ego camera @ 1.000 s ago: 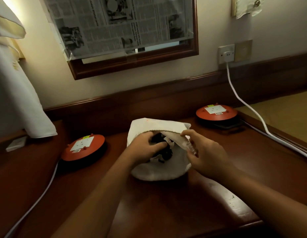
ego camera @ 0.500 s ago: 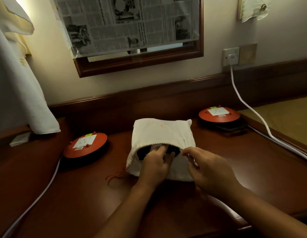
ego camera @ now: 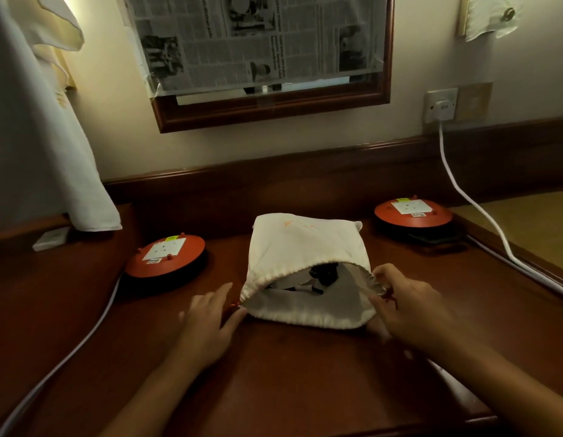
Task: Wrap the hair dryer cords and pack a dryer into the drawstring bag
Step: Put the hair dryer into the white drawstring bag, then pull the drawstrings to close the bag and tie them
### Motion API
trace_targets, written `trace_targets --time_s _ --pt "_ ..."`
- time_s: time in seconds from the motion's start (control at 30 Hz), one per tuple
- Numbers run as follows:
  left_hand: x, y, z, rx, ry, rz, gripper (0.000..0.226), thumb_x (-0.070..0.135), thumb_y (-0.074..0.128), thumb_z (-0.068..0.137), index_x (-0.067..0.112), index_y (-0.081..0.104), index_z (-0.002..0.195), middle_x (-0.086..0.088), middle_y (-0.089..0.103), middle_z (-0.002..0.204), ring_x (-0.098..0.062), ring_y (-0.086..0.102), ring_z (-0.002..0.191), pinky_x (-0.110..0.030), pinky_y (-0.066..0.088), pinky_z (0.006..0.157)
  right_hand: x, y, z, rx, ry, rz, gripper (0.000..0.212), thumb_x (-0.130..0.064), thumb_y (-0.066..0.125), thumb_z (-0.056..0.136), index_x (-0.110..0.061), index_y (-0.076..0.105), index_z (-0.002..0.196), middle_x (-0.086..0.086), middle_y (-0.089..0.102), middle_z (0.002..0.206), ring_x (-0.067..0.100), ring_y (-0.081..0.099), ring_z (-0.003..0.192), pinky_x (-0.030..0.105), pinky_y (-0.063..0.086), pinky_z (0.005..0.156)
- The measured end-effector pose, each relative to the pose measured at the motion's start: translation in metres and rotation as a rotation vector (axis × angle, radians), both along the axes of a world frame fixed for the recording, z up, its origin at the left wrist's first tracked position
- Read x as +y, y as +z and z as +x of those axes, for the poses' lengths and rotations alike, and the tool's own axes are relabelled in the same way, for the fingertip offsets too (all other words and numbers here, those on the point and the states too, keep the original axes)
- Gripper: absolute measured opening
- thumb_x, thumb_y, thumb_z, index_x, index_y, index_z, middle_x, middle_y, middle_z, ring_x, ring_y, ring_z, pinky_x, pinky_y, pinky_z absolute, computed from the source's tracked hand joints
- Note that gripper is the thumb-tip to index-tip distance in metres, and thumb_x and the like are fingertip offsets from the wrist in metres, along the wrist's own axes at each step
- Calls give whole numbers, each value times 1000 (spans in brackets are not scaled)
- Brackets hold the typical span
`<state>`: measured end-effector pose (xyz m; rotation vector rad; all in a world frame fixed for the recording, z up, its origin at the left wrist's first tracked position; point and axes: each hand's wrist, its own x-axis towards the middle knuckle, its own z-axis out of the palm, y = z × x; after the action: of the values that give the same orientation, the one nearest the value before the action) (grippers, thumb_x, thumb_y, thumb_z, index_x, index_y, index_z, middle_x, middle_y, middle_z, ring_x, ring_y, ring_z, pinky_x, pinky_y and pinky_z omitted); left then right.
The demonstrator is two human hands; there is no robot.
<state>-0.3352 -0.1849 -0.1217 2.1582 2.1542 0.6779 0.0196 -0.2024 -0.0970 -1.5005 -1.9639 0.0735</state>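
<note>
Here, left hand (ego camera: 207, 323) lies spread beside the drawstring bag (ego camera: 305, 247); right hand (ego camera: 409, 313) pinches its rim.

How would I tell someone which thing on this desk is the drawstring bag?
Start at the dark wooden desk under the newspaper-covered frame. Between two round orange discs lies a white cloth drawstring bag. Unlike those hard discs, it is soft, with something black showing in its open mouth.

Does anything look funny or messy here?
Yes: newspaper is stuck over the wooden frame on the wall, hiding most of what's inside. On the desk, the drawstring bag gapes open with the dark dryer showing. Nothing looks spilled or broken.
</note>
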Motion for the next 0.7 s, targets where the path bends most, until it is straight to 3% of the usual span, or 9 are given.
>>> trace_targets --time_s 0.07,0.17,0.23,0.4,0.5,0.57,0.63,0.7 --pt "2 -2 -7 52 -32 -62 48 53 55 97 30 54 139 5 61 128 -19 51 123 -42 42 98 3 0 2 17 29 -8 24 -36 67 90 -33 52 109 -13 70 88 2 59 68 29 49 56" --pt "0 -1 -15 22 -105 45 5 36 66 95 32 69 95 10 60 86 -19 60 91 -40 47 79 3 4 5 39 68 -4 26 -36 71 87 -31 57 108 -15 69 87 4 64 73 37 55 62" --pt "2 2 -21 -53 -103 165 10 20 73 91 29 73 86 10 60 79 -16 60 78 -39 50 71 3 9 11 46 77 5 29 -33 76 85 -26 62 109 -14 70 89 5 66 76 37 56 66" --pt "2 19 -29 -369 -29 319 8 11 73 91 14 79 95 2 73 89 -13 65 85 -23 47 74 10 19 32 39 44 126 12 -25 78 83 -26 72 94 -14 69 78 5 65 71 38 56 62" --pt "-3 20 -34 -474 65 376 8 11 71 93 11 78 90 0 73 90 -17 66 89 -28 43 78 14 21 42 1 -48 198 3 -24 76 85 -24 73 87 -10 69 76 9 63 67 39 54 60" --pt "-8 19 -40 -559 168 404 11 12 68 95 8 78 93 -2 73 93 -22 66 96 -30 43 83 15 20 51 -17 -140 209 7 -28 73 87 -21 74 84 -7 67 73 11 61 64 38 52 58" --pt "-10 13 -47 -552 184 349 13 12 67 95 7 77 102 -9 74 104 -27 66 105 -34 45 88 14 18 54 -32 -182 152 9 -29 74 86 -22 73 82 -8 66 74 13 61 66 37 53 60" --pt "-10 9 -43 -411 127 278 28 11 71 90 13 73 118 -10 71 121 -29 61 118 -41 46 100 11 20 48 -11 -153 95 7 -29 77 82 -23 74 86 -8 68 82 14 65 75 38 55 68"
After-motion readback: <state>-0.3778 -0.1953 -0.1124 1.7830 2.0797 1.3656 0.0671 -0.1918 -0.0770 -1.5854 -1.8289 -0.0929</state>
